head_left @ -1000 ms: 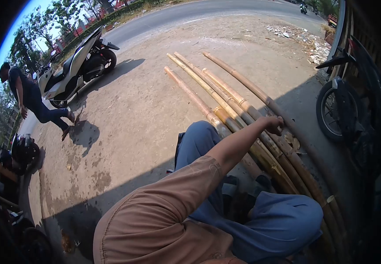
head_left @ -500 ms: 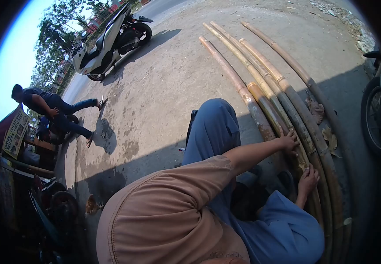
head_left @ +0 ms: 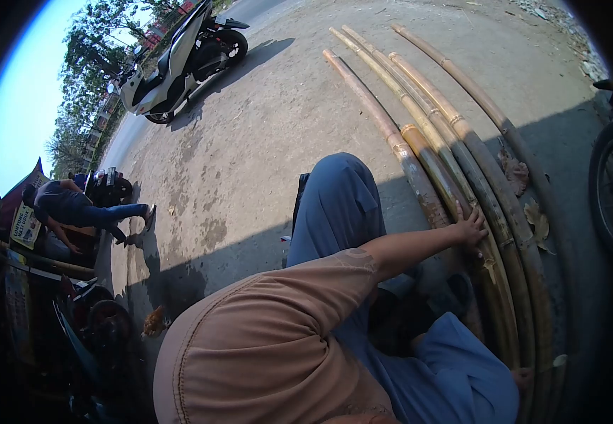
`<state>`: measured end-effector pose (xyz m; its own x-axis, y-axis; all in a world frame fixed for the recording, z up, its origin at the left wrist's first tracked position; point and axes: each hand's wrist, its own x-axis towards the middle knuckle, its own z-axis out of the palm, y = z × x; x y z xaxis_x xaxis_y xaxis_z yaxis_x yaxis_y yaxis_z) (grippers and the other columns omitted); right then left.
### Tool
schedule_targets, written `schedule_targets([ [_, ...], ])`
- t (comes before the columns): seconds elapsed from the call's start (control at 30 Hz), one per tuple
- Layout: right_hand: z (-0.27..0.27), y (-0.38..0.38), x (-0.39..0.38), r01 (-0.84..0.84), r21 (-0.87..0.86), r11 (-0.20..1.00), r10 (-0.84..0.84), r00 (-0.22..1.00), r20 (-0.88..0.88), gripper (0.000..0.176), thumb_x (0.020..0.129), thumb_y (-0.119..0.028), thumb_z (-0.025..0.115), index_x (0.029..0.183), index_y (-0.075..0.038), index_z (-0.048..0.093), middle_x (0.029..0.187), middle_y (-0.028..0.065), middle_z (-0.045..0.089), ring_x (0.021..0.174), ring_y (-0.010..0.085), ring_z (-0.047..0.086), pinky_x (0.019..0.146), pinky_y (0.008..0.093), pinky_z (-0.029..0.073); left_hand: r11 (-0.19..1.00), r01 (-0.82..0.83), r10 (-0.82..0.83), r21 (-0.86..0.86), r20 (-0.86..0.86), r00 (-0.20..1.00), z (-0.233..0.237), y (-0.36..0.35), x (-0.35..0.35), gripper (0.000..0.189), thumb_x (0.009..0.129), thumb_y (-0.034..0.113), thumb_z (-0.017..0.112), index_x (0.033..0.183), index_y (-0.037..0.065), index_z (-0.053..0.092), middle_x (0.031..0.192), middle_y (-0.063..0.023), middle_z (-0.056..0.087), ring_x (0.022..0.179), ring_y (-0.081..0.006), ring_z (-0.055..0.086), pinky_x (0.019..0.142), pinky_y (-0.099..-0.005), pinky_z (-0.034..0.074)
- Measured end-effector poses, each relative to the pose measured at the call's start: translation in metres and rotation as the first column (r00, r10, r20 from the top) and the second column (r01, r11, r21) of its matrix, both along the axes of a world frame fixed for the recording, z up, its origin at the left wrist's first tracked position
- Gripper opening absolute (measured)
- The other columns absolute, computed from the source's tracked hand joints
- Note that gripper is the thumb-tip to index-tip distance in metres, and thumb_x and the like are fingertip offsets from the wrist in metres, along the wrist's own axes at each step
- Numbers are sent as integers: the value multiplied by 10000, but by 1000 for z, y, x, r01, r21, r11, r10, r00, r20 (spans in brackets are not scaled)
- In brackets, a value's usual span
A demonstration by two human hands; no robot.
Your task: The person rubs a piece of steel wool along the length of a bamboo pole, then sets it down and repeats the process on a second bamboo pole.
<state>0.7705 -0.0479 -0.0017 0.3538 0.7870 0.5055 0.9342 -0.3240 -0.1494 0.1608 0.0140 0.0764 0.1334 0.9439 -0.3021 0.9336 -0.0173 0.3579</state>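
Note:
Several long bamboo poles [head_left: 462,127] lie side by side on the ground. My left hand [head_left: 470,230] is wrapped over a yellowish-brown bamboo pole [head_left: 430,161] among them, with its fingers curled across the top. Just below these fingers, a pale rough notch [head_left: 489,263] shows on the bamboo. My right hand [head_left: 523,377] is lower down beside the poles, past my bent knee [head_left: 455,360]. Most of it is hidden by the trouser leg and shadow.
Dry leaves [head_left: 536,225] lie right of the poles. A wheel [head_left: 609,187] stands at the right edge. Up left is a parked scooter [head_left: 179,67]. Another person [head_left: 73,201] bends by a stall with a sign [head_left: 24,225]. A brown chicken [head_left: 154,321] is on the ground.
My right hand has left the notch and moved down along the poles toward my knee. My left hand stays in place. The other person has gone from walking to bending over at the stall.

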Motion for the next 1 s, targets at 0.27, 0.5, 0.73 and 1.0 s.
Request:
schedule_targets([
  [0.27,81,33,-360,-688,-126,715,632,713,-304,268,1053,-230,543,1216,-95,707,1170,152,698,1085,377,666,911,507,533,990,-44,33,136,84,996,-13,-13,-7,926,786,778,689,1500,199,573,1583,-170,431,1588,-443,170,1040,-944,-110],
  [0.5,69,-2,-148,-353,-84,932,340,930,-138,271,1046,-204,552,1135,-22,732,1059,214,733,962,397,698,834,490,559,988,-46,27,146,129,991,-23,-12,-12,961,767,805,681,1518,218,560,1609,-180,419,1595,-430,192,1044,-932,-135],
  [0.73,34,1,75,19,-120,993,1,987,164,307,1053,-240,537,1121,-25,745,1050,229,742,985,399,706,842,505,560,982,-57,37,182,111,993,-21,-13,-9,926,781,794,678,1494,212,578,1575,-169,442,1593,-435,183,1026,-936,-152],
  [1.0,70,35,-285,-555,-195,808,503,824,-262,264,1056,-238,525,1154,-79,712,1115,172,718,1036,402,681,874,521,530,984,-49,37,172,75,997,-29,-10,-6,943,787,802,662,1520,218,558,1620,-191,405,1609,-433,157,1033,-927,-166],
])
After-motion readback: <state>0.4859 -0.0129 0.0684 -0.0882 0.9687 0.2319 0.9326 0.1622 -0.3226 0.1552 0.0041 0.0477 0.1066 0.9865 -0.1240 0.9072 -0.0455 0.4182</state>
